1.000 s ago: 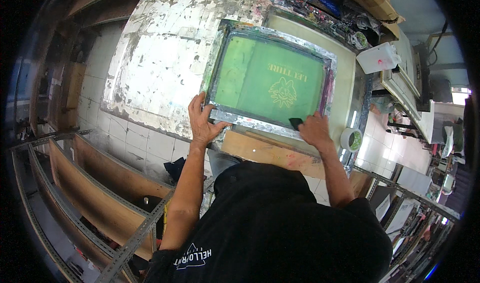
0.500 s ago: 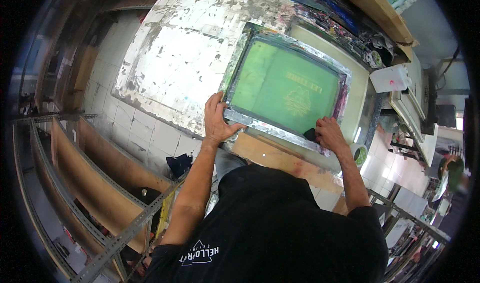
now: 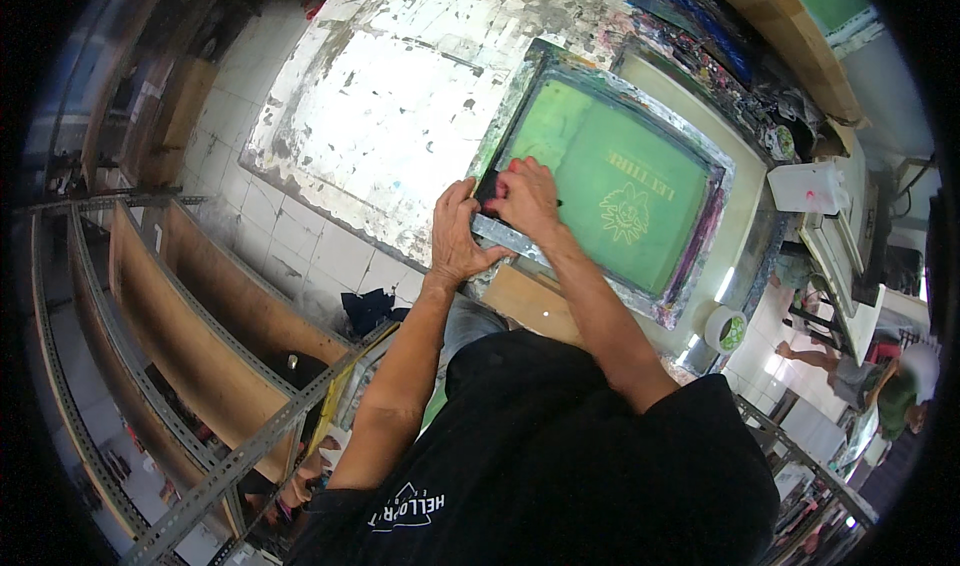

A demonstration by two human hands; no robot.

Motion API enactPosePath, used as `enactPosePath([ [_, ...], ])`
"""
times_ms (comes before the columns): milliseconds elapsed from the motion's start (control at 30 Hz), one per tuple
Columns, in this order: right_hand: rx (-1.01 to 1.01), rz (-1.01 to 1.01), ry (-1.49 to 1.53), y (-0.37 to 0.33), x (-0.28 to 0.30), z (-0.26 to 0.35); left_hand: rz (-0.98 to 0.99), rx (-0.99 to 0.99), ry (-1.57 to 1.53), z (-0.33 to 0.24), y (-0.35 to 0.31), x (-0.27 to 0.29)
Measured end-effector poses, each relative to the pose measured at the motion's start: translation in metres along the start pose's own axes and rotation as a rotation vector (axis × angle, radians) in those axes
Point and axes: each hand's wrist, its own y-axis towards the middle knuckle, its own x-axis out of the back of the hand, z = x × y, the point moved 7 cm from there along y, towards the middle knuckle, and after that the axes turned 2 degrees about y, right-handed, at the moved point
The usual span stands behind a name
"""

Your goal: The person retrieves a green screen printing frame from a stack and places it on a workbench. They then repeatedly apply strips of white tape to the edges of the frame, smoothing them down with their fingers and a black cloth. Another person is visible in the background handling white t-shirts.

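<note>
A screen-printing frame with green mesh and a pale printed design lies at a slant on the table's right side. My left hand grips its near left corner, fingers over the left side and thumb along the near edge. Inside that corner, my right hand is closed and pressed down near the mesh's edge. Dark material shows by its fingers; in the earlier picture it held a small black pad or rag, whose exact kind I cannot make out. The two hands almost touch.
The worn white table extends left of the frame. A roll of tape sits at the right, below a white plastic container. Wooden shelves stand at the lower left. Another person is at the far right.
My right hand has moved left along the near inner edge of the frame, from its right end to the left corner. My left hand keeps its grip. The view has shifted slightly.
</note>
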Motion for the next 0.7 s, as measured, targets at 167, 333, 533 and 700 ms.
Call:
enactPosePath([
  [167,-0.122,0.075,0.002,-0.005,0.001,-0.002,-0.006,-0.014,0.011,-0.002,0.002,-0.001],
  [333,-0.204,0.153,-0.156,-0.076,0.053,-0.05,0.001,-0.016,0.011,-0.001,-0.001,-0.002],
  [533,-0.334,0.299,-0.632,-0.178,0.154,-0.109,-0.017,-0.026,0.015,-0.003,0.0,-0.001],
  [700,-0.365,0.421,-0.827,-0.195,0.162,-0.124,0.024,-0.012,0.019,-0.002,0.0,-0.002],
])
